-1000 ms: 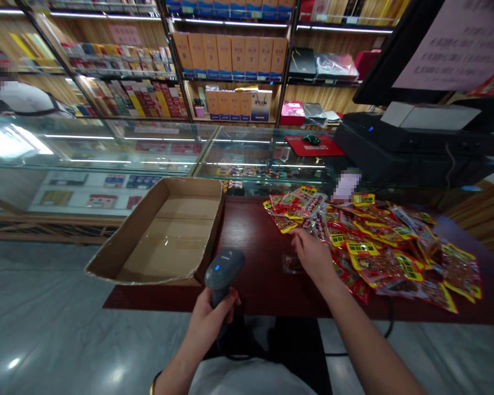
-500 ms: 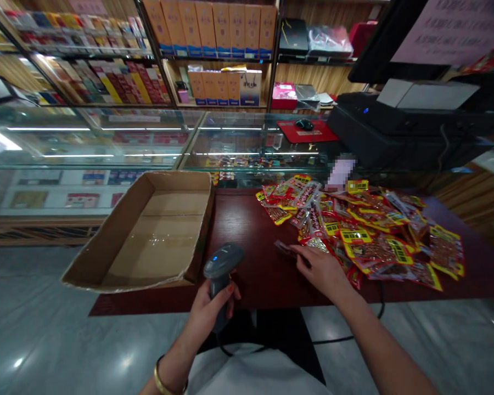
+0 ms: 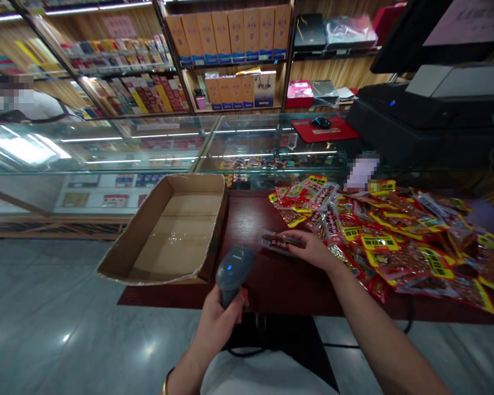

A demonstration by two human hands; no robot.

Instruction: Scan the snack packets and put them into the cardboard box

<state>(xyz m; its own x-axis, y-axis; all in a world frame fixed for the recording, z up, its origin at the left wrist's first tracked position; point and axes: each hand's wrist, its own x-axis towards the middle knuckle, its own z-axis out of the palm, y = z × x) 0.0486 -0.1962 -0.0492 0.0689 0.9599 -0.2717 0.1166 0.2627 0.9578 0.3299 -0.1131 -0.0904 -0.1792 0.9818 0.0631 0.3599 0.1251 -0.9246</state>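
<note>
A grey barcode scanner (image 3: pixel 233 269) with a blue light stands upright in my left hand (image 3: pixel 220 321), whose fingers wrap round its handle. My right hand (image 3: pixel 313 250) is closed on one end of a slim snack packet (image 3: pixel 278 242), dark with pale lettering. The packet lies level just above or on the dark red tabletop (image 3: pixel 247 219); I cannot tell which. The scanner's head is a little to the left of and nearer than the packet. Right of my right hand spreads a heap of red and yellow snack packets (image 3: pixel 403 249).
An open cardboard box (image 3: pixel 218 236) stands at the table's left. Behind are a glass display counter (image 3: pixel 148 159), a red mouse pad (image 3: pixel 341 130) with a mouse, and a black machine (image 3: pixel 420 131). Another person (image 3: pixel 37 104) is at the far left. A cable hangs below the table.
My right hand has drawn the slim packet left, away from the heap, and its lettering now shows. The scanner has tilted slightly. The whole view has shifted left.
</note>
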